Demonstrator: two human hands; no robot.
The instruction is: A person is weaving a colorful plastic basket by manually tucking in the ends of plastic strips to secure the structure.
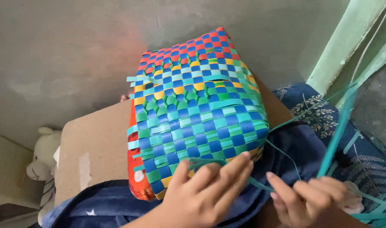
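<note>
A woven basket (197,109) of blue, teal, green, yellow and red plastic strips lies on its side on a brown board (96,143) over my lap. My left hand (205,190) presses on the basket's near lower edge, with its fingers over a teal strip (203,162). My right hand (307,198) pinches a thin teal strip (340,126) that runs up to the right. Another thin strip goes from my right hand back to the basket's corner.
A dark blue cloth (294,147) with a leaf-patterned part covers my lap at right. A white soft toy (45,156) sits at the lower left by the grey wall. Loose teal strips (378,207) lie at the lower right. A green curtain (349,38) hangs at the upper right.
</note>
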